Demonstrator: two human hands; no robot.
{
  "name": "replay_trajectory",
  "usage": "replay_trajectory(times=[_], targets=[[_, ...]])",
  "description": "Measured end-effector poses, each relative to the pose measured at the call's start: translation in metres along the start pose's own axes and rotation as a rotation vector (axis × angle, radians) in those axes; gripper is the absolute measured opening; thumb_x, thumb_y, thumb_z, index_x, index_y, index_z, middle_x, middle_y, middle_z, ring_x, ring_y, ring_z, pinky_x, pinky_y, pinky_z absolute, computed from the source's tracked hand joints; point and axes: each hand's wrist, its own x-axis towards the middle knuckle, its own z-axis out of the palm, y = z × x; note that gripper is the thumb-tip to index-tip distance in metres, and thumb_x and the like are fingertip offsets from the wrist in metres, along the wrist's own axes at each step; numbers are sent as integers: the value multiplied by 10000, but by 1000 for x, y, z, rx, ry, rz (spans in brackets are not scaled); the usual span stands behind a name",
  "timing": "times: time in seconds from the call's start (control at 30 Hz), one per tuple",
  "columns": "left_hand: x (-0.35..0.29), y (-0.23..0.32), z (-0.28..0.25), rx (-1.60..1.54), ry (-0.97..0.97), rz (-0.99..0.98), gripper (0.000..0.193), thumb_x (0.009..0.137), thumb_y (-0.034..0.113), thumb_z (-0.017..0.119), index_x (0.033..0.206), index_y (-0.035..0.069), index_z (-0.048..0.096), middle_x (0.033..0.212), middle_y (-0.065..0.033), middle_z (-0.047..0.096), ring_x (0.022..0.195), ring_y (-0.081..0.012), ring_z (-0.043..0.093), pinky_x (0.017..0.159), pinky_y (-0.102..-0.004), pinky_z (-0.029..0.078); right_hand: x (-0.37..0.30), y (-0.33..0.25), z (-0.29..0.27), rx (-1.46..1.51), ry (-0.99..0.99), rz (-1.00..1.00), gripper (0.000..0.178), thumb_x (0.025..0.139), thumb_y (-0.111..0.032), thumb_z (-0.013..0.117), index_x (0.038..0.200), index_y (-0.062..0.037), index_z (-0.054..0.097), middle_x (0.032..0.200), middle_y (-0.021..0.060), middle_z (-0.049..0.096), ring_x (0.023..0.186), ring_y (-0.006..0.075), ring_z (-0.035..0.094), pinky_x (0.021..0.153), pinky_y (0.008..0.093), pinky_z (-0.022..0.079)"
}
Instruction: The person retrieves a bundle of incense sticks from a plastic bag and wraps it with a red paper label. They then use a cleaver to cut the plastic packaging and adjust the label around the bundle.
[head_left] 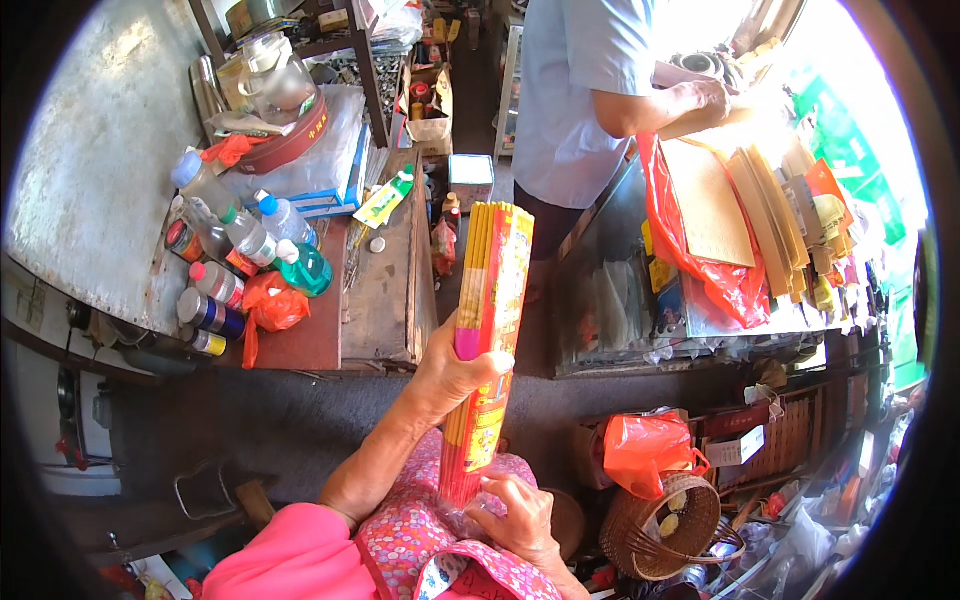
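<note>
My left hand (455, 370) is wrapped round the middle of a long bundle of incense sticks (490, 300) in a red and gold wrapper. Yellow stick ends show at its top, and the red lower end tilts toward me. Beside that lower end, my right hand (520, 515) has its fingers curled against crinkled clear plastic wrap (458, 522). The bundle is held upright in front of my flowered apron (400, 540).
Plastic bottles (248, 237) and a red bag (275, 303) crowd the left table (385, 300). At right, a glass counter (610, 290) carries brown cardboard (705, 200); a person in a light blue shirt (580, 110) stands behind it. A wicker basket (625, 530) sits lower right.
</note>
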Motion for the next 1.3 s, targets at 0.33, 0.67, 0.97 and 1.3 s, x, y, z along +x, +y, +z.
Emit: replay_trajectory(times=[0.33,0.67,0.97,1.3], targets=[[-8,25,1,889,-54,384,692,686,96,790,1291,33,461,976,-134,608,918,-321,665,797,-389,536,60,50,-77,845,273,325,749,752,-138,863,1392,-12,497,1369,146,561,1164,256,614,940,396,525],[-42,26,-16,1389,-543,472,869,533,131,870,1290,-15,468,1057,-193,590,969,-404,625,845,-447,515,86,49,-70,1087,172,104,1122,588,-114,954,1507,-26,316,1329,185,571,1173,224,595,1016,362,483],[-89,23,-47,1477,-948,136,837,625,222,856,1303,-50,447,1070,-159,539,987,-319,595,818,-405,503,27,44,-54,399,-392,195,753,625,-290,917,1238,17,607,1127,201,677,1095,348,650,950,410,503],[-119,-11,-64,1399,-1070,-100,883,631,238,839,1337,-70,406,1105,-183,521,1023,-340,573,825,-452,473,-6,41,-35,79,-586,154,711,668,-397,857,1241,-38,638,1047,190,701,1101,369,624,950,430,492]])
